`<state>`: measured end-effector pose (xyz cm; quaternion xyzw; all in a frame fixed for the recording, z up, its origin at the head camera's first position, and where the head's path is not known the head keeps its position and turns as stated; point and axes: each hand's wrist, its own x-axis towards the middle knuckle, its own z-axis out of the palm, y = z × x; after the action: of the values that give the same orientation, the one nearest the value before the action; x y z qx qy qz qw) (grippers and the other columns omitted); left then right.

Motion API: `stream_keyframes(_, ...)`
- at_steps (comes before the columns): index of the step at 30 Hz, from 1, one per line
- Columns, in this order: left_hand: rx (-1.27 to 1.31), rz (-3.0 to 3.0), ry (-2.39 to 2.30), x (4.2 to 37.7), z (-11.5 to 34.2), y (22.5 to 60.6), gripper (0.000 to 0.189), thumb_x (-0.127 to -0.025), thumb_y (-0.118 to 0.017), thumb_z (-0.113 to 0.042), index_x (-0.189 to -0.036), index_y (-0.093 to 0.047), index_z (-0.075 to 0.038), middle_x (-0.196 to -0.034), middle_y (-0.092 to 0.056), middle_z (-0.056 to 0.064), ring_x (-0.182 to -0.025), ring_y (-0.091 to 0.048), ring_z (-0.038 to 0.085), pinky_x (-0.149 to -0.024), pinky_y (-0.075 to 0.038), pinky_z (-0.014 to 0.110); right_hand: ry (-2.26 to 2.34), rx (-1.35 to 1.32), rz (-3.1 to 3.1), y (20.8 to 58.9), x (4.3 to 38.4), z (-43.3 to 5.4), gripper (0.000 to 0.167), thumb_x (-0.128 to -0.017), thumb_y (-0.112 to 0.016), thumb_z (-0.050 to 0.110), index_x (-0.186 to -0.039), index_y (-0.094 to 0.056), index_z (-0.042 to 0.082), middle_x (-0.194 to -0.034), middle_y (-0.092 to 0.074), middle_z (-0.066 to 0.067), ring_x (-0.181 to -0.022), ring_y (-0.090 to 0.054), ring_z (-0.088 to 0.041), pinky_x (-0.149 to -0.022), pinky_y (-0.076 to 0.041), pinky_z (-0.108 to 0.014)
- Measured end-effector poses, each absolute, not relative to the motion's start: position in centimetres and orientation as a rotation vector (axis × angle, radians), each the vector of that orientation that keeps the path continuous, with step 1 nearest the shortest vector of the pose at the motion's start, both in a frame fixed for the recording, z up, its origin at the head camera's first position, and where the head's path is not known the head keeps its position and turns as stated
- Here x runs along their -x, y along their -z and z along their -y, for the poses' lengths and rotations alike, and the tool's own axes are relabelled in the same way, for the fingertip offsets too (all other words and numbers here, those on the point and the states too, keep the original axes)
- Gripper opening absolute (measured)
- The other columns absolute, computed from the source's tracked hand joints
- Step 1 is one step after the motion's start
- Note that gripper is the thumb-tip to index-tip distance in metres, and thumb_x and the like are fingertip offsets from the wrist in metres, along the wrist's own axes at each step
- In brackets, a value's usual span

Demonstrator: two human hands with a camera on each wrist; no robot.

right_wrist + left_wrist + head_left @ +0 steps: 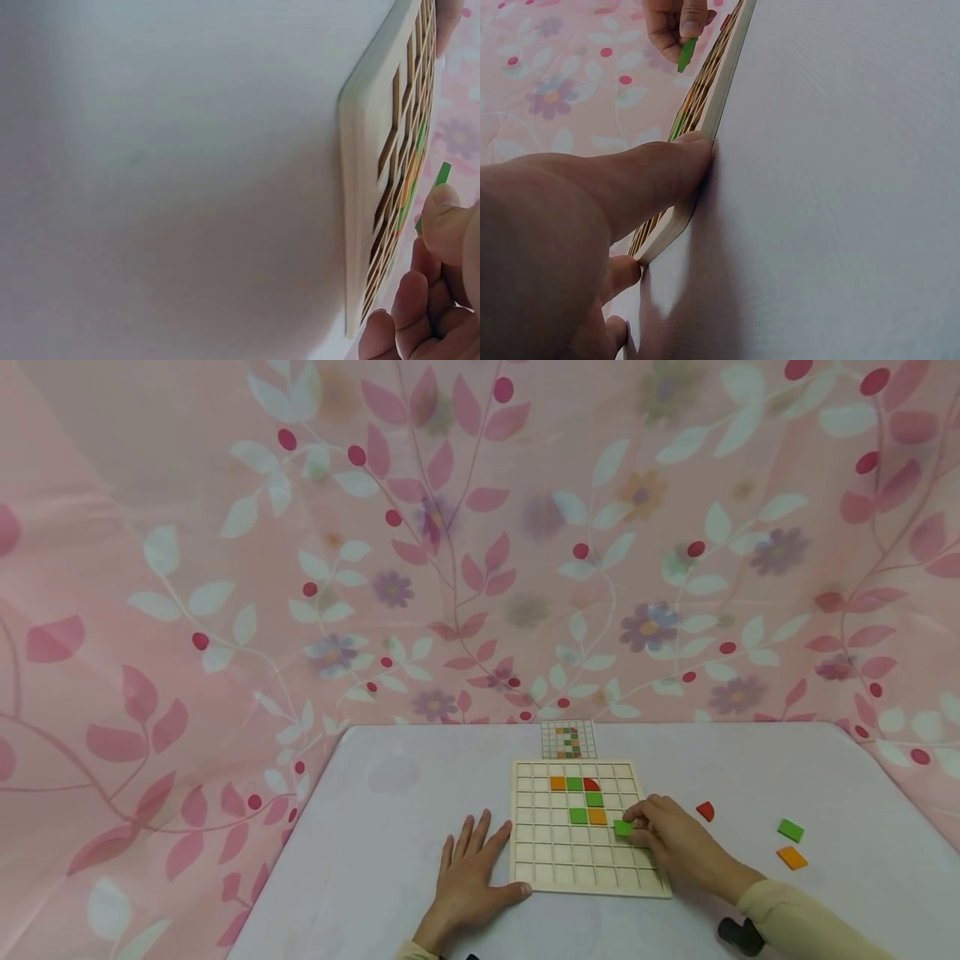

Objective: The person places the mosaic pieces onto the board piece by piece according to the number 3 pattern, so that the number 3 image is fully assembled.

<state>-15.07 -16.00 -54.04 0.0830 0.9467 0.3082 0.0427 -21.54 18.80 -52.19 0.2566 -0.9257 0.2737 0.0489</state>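
My right hand (686,843) pinches a green square tile (623,828) between thumb and fingers, held above the right part of a wooden grid board (551,878). In the right wrist view the green tile (443,174) stands clear of the board's surface. My left hand (467,878) rests on the table with fingers spread, beside the board's lower left corner; its thumb (682,161) touches the board's edge. In the grid lie orange tiles (558,783), several green tiles (594,799) and a red quarter-round tile (591,784).
A small card (550,742) printed with a coloured grid pattern lies behind the board. Right of it are a loose red quarter-round piece (705,811), a green tile (791,830) and an orange tile (792,857). A dark object (741,936) sits by the right sleeve. A flowered curtain (450,568) hangs behind the white table (360,827).
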Motion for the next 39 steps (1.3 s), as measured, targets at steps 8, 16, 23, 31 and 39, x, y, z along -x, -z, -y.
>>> stream_keyframes(8,-0.253,-2.886,-0.951,15.1,15.9,53.9,0.095,-0.083,-0.08,-0.06,-0.162,-0.046,-0.021,-0.177,-0.024,0.014,-0.165,-0.012,0.043,-0.126,-0.005,0.075,-0.872,-0.826,2.818,52.0,21.7,-17.5,0.013,-0.096,-0.078,0.017,-0.108,-0.071,0.019,-0.094,-0.056,0.017,-0.089,-0.048,0.0,-0.074,-0.05,-0.022)
stream_keyframes(16,-0.252,-2.895,-0.942,15.3,15.8,54.1,0.095,-0.083,-0.078,-0.062,-0.162,-0.046,-0.022,-0.177,-0.024,0.013,-0.165,-0.012,0.042,-0.127,-0.005,0.074,-0.883,-0.858,2.811,52.1,21.6,-16.7,0.015,-0.095,-0.08,0.019,-0.109,-0.076,0.017,-0.093,-0.055,0.015,-0.085,-0.046,0.001,-0.072,-0.048,-0.022)
stream_keyframes(23,-0.246,-2.888,-0.94,15.3,15.8,54.2,0.095,-0.082,-0.079,-0.061,-0.162,-0.046,-0.022,-0.177,-0.024,0.013,-0.165,-0.012,0.041,-0.127,-0.005,0.073,-0.89,-0.834,2.825,52.2,21.7,-16.4,0.014,-0.094,-0.081,0.018,-0.108,-0.078,0.015,-0.089,-0.055,0.015,-0.08,-0.046,0.002,-0.068,-0.045,-0.02)
stream_keyframes(31,-0.23,-2.887,-0.924,15.2,15.8,54.2,0.096,-0.082,-0.079,-0.062,-0.162,-0.046,-0.022,-0.177,-0.024,0.013,-0.165,-0.013,0.041,-0.127,-0.006,0.074,-0.906,-0.778,2.855,52.2,21.8,-15.9,0.015,-0.089,-0.084,0.015,-0.104,-0.083,0.014,-0.083,-0.057,0.016,-0.075,-0.046,0.0,-0.064,-0.042,-0.019)
stream_keyframes(39,-0.228,-2.882,-0.938,15.0,15.9,54.2,0.096,-0.082,-0.079,-0.062,-0.162,-0.046,-0.022,-0.177,-0.024,0.013,-0.165,-0.012,0.041,-0.127,-0.005,0.074,-1.001,-0.769,2.874,52.4,22.2,-15.9,0.015,-0.087,-0.087,0.017,-0.102,-0.085,0.013,-0.081,-0.061,0.014,-0.071,-0.046,0.0,-0.062,-0.041,-0.019)
